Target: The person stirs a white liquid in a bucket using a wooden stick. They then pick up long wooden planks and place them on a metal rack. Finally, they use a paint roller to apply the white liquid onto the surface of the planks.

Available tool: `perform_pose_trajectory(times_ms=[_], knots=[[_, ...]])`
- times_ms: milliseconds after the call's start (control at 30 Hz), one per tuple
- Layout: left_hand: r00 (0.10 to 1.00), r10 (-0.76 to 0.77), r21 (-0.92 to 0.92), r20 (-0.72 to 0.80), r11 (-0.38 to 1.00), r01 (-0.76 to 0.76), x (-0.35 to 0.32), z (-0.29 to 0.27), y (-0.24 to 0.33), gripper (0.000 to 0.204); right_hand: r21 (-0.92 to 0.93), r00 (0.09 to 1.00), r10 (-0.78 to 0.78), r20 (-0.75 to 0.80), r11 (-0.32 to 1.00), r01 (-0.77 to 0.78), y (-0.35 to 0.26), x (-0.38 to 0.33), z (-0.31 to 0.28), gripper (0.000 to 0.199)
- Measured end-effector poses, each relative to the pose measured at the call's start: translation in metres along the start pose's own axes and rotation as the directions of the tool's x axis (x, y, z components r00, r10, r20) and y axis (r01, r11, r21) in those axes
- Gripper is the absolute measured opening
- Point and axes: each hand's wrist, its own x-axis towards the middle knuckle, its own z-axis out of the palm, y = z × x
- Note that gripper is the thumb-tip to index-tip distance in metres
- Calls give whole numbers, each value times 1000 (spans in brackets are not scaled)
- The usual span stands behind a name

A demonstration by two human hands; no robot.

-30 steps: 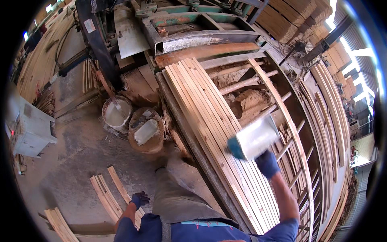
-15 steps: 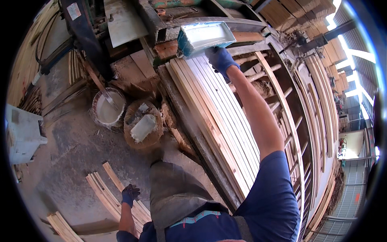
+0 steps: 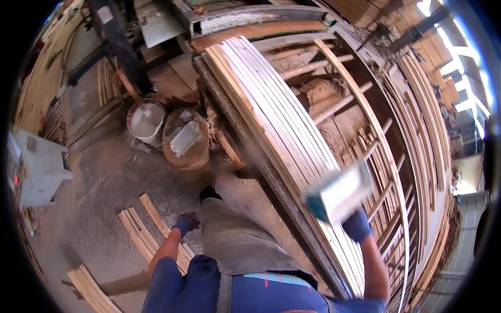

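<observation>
In a blue glove, my right hand (image 3: 357,225) grips a white-and-teal rectangular box (image 3: 339,194), blurred by motion. The box is over the near part of a row of long wooden strips (image 3: 282,120); whether it touches them I cannot tell. White wet-looking coating covers the tops of many strips, while those at the left edge look bare. My left hand (image 3: 188,223), also gloved, hangs low on the left beside my leg with its fingers loosely apart and holds nothing. Below it, loose wooden pieces (image 3: 138,229) lie near the floor.
A bucket of white liquid (image 3: 147,124) with a stick stands left of the bench, beside a round stump (image 3: 175,154) bearing a white block. A slatted wooden frame (image 3: 383,135) runs along the right. A grey plastic stool (image 3: 42,167) stands far left.
My right hand has drawn the box back from the far end of the strips toward my body. My left hand has shifted slightly up and right.
</observation>
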Motion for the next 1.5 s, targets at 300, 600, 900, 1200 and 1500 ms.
perform_pose_trajectory(times_ms=[300, 600, 900, 1200, 1500], knots=[[933, 220, 426, 286, 843, -330, -7, -9, -11, 33, -101, 976, 211, 46, 973, -206, -2, -62, -8, 30], [974, -77, -199, -215, 979, 33, -14, -23, 37, 39, -252, 955, -284, -83, 933, 256, -147, 346, -45, 25], [986, 60, -440, -155, 889, -124, 18, -80, 80, 43, 197, 978, -63, -198, 975, 103, -263, 588, -90, 42], [914, -371, -398, -165, 873, 282, 21, -67, 39, 46, -106, 975, -209, -68, 974, 202, -169, 460, -106, 26], [958, -226, -614, -179, 786, 70, 45, -39, 51, 32, 299, 992, -58, -110, 950, 89, -235, 612, -106, 30]])
